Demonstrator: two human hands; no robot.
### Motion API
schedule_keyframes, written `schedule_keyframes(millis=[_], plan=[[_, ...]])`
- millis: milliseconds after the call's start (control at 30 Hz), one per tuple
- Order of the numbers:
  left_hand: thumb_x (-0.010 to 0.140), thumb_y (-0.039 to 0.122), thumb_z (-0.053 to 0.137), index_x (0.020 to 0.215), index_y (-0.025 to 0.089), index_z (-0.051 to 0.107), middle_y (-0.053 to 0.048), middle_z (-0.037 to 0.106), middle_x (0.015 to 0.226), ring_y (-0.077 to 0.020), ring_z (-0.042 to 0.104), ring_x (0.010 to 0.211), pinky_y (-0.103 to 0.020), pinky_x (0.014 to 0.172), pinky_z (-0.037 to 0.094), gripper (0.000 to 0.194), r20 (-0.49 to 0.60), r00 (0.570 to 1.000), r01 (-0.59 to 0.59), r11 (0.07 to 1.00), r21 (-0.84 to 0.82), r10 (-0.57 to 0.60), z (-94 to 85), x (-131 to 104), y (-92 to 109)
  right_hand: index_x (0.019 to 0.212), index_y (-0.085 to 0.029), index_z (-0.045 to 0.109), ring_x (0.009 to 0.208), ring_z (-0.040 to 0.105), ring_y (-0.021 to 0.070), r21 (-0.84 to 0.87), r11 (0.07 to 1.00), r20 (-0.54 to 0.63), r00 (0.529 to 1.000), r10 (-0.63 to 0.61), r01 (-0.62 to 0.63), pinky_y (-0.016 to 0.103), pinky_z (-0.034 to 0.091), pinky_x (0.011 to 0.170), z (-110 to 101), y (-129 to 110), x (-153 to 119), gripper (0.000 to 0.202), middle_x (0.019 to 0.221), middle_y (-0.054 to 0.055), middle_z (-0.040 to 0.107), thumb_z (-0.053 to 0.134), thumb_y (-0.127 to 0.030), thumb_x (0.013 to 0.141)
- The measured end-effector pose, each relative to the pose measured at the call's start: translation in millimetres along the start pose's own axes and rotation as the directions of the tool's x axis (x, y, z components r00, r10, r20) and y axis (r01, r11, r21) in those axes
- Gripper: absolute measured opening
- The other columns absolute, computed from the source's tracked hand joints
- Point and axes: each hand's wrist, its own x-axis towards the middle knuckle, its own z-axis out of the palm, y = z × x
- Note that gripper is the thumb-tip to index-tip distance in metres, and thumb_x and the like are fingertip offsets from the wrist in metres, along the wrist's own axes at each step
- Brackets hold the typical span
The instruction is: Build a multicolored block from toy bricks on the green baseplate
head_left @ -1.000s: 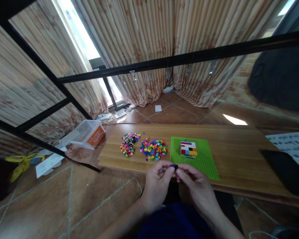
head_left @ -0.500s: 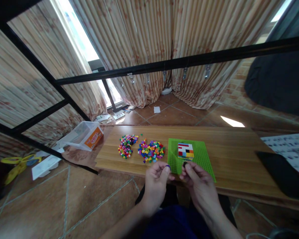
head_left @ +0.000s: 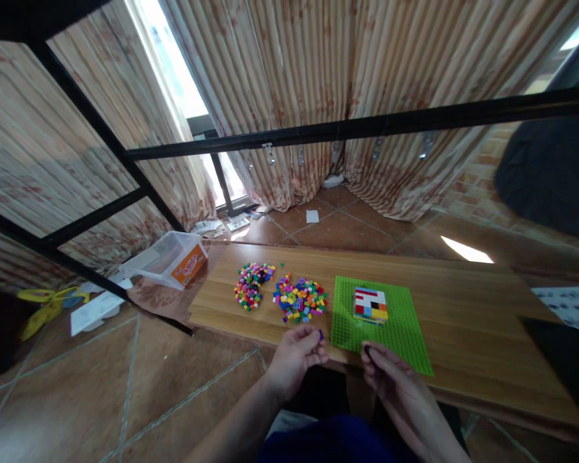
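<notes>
My left hand [head_left: 296,360] pinches a small purple brick [head_left: 320,335] above the table's near edge. Between the thumb and fingers of my right hand [head_left: 392,376] is a small dark brick [head_left: 367,351], partly covered by the fingertips. A green baseplate [head_left: 344,325] lies just beyond the right hand. On it stands a low, multi-coloured brick block [head_left: 370,303] with white, red, yellow, orange, blue and black on its top. To the left of the baseplate lies a pile of loose coloured bricks [head_left: 301,299], with a second brick pile [head_left: 251,286] further left.
The wooden table [head_left: 467,321] carries a dark flat mat [head_left: 561,360] and printed sheets [head_left: 569,312] at its right end. Left of the table is a clear plastic box [head_left: 173,257] with an orange label. A black metal rail [head_left: 293,136] crosses beyond the table.
My hands have moved slightly apart, the left away from the baseplate, both still pinching their bricks. The view has shifted, so the table things appear a little lower and further right.
</notes>
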Motion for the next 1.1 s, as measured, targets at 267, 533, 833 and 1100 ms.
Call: schedule_keyframes(millis=[267,533,833,1100], plan=[[0.075,0.037,0.068,0.079,0.017,0.061,0.003,0.054,0.066,-0.0116,0.054,0.061,-0.024,0.061,0.048,0.022,-0.077,0.950,-0.224,0.830,0.511,0.304,-36.5,32,-7,0.083,-0.020,0.076,0.071,0.067,0.0148,-0.043,0.992,-0.036,0.993,0.113,-0.114,0.024,0.057,0.066,-12,5,8,0.035,0.088,0.006,0.074,0.088,-0.034,0.053],[0.082,0.026,0.056,0.083,0.018,0.064,-0.002,0.062,0.075,-0.0168,0.058,0.073,-0.028,0.069,0.044,0.012,0.009,0.904,-0.265,0.544,0.796,0.427,-48.0,39,-11,0.084,-0.020,0.076,0.055,0.057,0.0090,-0.078,0.989,-0.007,0.992,0.126,-0.126,0.019,0.051,0.050,-12,17,15,0.033,0.071,0.002,0.067,0.087,-0.035,0.057],[0.086,0.021,0.050,0.089,0.021,0.064,-0.007,0.063,0.088,-0.0209,0.059,0.084,-0.031,0.076,0.045,0.014,0.189,0.883,-0.260,0.114,0.959,0.430,-27.2,43,-6,0.095,-0.021,0.073,0.055,0.055,0.0093,-0.180,0.975,0.010,0.991,0.133,-0.129,0.020,0.047,0.050,-10,27,18,0.040,0.070,0.000,0.065,0.084,-0.038,0.060],[0.091,0.025,0.045,0.103,0.021,0.062,-0.010,0.063,0.099,-0.0239,0.060,0.090,-0.033,0.076,0.046,0.021,0.214,0.901,-0.181,-0.120,0.976,0.377,-13.4,60,-14,0.086,-0.021,0.065,0.048,0.052,0.0088,-0.297,0.955,-0.096,0.995,-0.021,-0.008,0.020,0.042,0.045,3,33,19,0.041,0.064,-0.002,0.064,0.084,-0.043,0.057]])
